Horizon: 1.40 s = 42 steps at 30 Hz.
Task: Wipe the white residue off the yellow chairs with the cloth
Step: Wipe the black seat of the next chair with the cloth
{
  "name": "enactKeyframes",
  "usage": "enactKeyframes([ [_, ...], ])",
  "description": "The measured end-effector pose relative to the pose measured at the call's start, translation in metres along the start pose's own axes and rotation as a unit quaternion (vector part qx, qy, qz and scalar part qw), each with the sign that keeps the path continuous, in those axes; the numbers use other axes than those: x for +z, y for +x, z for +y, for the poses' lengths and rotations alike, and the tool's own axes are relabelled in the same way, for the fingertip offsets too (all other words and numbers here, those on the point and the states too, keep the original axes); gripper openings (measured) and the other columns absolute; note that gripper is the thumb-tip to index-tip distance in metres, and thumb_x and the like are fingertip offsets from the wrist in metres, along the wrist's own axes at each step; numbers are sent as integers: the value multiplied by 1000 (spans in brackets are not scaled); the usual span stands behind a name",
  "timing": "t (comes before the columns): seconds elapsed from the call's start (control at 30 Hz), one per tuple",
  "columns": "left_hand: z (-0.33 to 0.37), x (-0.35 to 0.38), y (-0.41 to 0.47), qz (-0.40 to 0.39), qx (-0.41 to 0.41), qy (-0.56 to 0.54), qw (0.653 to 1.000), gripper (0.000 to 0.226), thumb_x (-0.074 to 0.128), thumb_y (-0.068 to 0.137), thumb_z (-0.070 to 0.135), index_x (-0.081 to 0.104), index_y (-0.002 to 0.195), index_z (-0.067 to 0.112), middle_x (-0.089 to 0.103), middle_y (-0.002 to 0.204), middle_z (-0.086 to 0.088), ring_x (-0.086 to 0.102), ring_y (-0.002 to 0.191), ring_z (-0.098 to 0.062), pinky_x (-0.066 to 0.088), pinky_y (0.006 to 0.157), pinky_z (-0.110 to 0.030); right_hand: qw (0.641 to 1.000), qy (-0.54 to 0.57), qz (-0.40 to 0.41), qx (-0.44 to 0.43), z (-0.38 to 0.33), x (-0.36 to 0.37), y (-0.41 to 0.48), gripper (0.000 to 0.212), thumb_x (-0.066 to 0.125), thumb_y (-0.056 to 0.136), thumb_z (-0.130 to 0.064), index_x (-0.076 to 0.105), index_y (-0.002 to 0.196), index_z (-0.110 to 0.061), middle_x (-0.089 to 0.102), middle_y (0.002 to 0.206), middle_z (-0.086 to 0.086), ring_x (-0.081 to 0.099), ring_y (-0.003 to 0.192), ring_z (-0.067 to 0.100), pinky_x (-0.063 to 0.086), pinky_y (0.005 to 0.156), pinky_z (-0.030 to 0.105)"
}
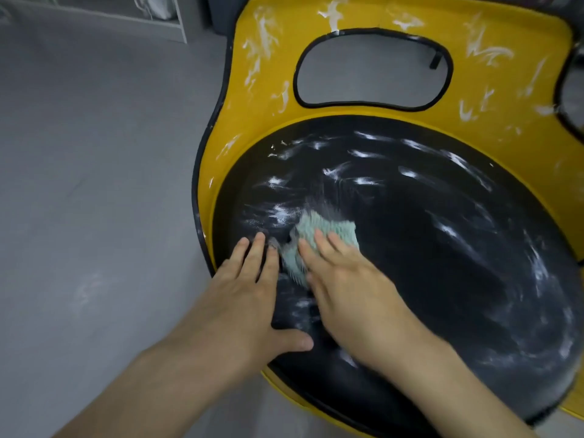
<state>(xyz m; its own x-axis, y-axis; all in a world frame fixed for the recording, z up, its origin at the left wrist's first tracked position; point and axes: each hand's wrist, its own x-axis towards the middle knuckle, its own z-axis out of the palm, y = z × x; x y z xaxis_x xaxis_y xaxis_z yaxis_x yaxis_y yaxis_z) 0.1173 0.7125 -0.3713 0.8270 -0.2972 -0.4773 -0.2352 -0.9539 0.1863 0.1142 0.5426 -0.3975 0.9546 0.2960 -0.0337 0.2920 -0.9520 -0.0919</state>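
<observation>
Flat-fingered right hand (344,289) presses the cloth (320,232) on the black seat (442,248) of the yellow chair (521,99), left hand (246,295) splayed just beside it; white residue (265,42) streaks seat and backrest (373,14), so wiping looks barely begun.

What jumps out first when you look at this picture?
The big yellow chair with its round black seat fills the right side, streaked all over with white smears. Near the seat's left edge, the right hand presses a fluffy pale green cloth flat on the seat, and the left hand rests flat beside it.
</observation>
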Motion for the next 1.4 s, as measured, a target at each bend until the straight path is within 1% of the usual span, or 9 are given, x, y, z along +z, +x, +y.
enactKeyframes([
  [0.23,-1,-2,1,-18,10,13,1000,133,58,74,81,-38,146,25,-47,151,2,-39,142,-18,-11,119,-35,1000,14,-1,-4,-7,2,-58,65,31,78,-21,60,136,-12,59,139,10,56,129,28,37,111,34],
  [0.4,2,-4,3,-25,0,21,999,131,58,74,80,-34,148,23,-44,154,1,-35,145,-19,-9,120,-35,996,11,-86,20,-15,-17,17,72,41,99,-18,1,159,-16,-1,166,10,-1,153,25,6,125,38],
  [0.53,-1,-1,2,-14,12,5,1000,133,60,73,81,-35,148,26,-45,153,4,-37,144,-16,-10,118,-32,999,11,-20,25,-19,2,-50,59,33,88,-16,50,144,-10,48,148,16,47,137,30,36,115,40],
  [0.67,-1,-5,3,-29,17,6,999,137,68,73,74,-34,149,24,-44,154,1,-36,144,-17,-6,120,-34,999,29,19,25,-14,13,-79,63,12,96,-7,63,133,-11,60,136,13,56,128,30,38,105,39],
  [0.83,-2,-6,1,-24,18,3,1000,132,68,76,71,-32,150,24,-42,155,2,-35,144,-17,-9,118,-31,999,-1,-46,1,-4,-9,24,66,36,99,-14,9,159,-17,10,166,9,8,153,24,10,124,35],
  [0.93,-1,-4,-1,-20,15,-10,1000,132,69,75,70,-30,151,26,-41,156,3,-35,144,-15,-10,115,-29,998,-3,-55,5,-3,-16,45,66,34,102,-13,1,159,-18,2,167,9,0,153,23,6,124,36],
  [1.23,-4,-1,-4,-8,17,-31,999,135,75,72,67,-27,152,30,-41,156,7,-34,144,-11,-4,120,-30,1000,16,6,-16,-5,19,-86,62,30,78,-11,64,131,-10,62,134,15,60,123,33,36,104,42],
  [1.3,-4,-2,-3,-9,19,-26,999,133,72,73,69,-27,152,30,-41,155,8,-35,144,-11,-5,119,-29,1000,4,0,-23,-12,6,-58,62,31,83,-17,57,139,-10,54,142,16,53,131,33,40,112,43],
  [1.4,-6,-1,-2,-15,16,-25,999,132,70,72,72,-27,152,30,-41,155,10,-35,143,-9,-3,120,-29,996,-10,-83,-36,-18,-11,-12,77,50,97,-31,7,159,-16,4,166,10,4,153,27,9,125,40],
])
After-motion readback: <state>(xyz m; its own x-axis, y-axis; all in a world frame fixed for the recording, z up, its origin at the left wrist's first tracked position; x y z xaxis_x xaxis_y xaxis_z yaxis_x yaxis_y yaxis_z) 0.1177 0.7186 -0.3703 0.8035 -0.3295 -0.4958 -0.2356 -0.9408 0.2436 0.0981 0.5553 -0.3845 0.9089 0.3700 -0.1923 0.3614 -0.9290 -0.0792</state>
